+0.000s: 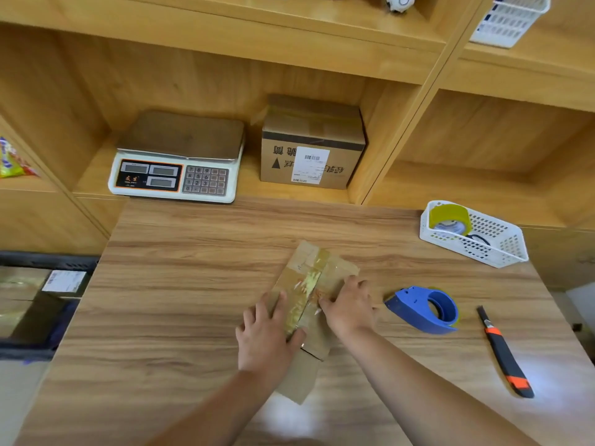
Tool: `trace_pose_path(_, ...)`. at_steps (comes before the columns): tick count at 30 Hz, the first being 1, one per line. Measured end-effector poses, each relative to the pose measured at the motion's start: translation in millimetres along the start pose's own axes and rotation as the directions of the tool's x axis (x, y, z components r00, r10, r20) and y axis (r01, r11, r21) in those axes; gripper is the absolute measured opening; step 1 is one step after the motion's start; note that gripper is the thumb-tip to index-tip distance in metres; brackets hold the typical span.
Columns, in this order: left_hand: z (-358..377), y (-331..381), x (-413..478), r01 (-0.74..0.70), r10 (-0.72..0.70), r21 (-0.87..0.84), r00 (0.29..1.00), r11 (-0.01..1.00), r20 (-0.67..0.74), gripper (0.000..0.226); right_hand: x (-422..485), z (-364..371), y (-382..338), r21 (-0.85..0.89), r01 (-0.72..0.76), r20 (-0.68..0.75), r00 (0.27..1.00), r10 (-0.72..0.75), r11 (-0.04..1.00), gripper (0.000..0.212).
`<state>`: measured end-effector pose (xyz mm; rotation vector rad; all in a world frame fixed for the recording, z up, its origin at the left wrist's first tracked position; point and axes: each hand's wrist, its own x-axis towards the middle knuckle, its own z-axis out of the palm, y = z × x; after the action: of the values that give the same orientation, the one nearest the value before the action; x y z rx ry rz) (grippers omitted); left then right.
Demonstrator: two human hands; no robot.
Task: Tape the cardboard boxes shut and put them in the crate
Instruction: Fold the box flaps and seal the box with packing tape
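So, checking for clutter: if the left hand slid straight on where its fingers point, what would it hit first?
Past the flattened box under the left hand, bare table, then probably the labelled carton on the shelf; depth unclear.

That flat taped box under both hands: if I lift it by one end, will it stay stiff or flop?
Probably it bends: the cardboard box lies thin and flat, and its near flap sticks out. Likely light, for the same reason. The glossy tape strip along its top may be slick, so grip bare cardboard.
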<state>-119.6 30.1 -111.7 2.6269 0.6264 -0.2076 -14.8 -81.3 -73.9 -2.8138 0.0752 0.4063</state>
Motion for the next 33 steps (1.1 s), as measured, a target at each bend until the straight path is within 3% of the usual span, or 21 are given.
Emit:
trace_pose_path(3, -1, 8, -11, 0.038, -0.035, -0.172, 0.999, 0.984, 0.022, 0.066, 6, -5, -1, 0.000, 0.140, 0.052, 0.989, -0.140, 0.990, 0.050)
trace_pose_path(7, 1, 25, -29, -0.009, 0.052, -0.443, 0.995, 0.896, 0.086, 0.051, 15, -15, 0, -0.108, 0.280, 0.142, 0.954, -0.264, 0.954, 0.050)
trace_pose_path(10, 4, 37, -33, -0.052, 0.127, -0.459, 0.983, 0.887, 0.134, 0.041, 16, -22, 6, -0.216, 0.360, 0.183, 0.928, -0.324, 0.908, 0.061)
trace_pose_path(15, -12, 37, -17, 0.048, -0.047, -0.478, 0.999, 0.877, 0.014, 0.023, 10, -26, 18, -0.284, 0.461, 0.249, 0.882, -0.399, 0.841, 0.084)
trace_pose_path(19, -30, 27, 11, 0.120, -0.165, -0.513, 0.985, 0.850, -0.043, 0.041, 6, -20, 25, -0.247, 0.521, 0.269, 0.847, -0.458, 0.817, 0.091)
trace_pose_path(24, -39, 17, 27, 0.108, -0.141, -0.547, 0.990, 0.830, -0.017, 0.055, 5, -18, 32, -0.144, 0.578, 0.284, 0.802, -0.526, 0.803, 0.088)
trace_pose_path(27, -42, 15, 28, 0.089, -0.099, -0.581, 0.995, 0.809, 0.015, 0.065, 6, -19, 36, -0.126, 0.662, 0.331, 0.730, -0.598, 0.738, 0.087)
trace_pose_path(30, -45, 14, 24, 0.115, -0.119, -0.639, 0.992, 0.761, 0.037, 0.054, 9, -23, 42, -0.164, 0.737, 0.364, 0.663, -0.654, 0.656, 0.086)
trace_pose_path(33, -43, 10, 18, 0.178, -0.167, -0.652, 0.983, 0.737, 0.078, 0.029, 14, -28, 45, -0.238, 0.780, 0.351, 0.625, -0.697, 0.579, 0.083)
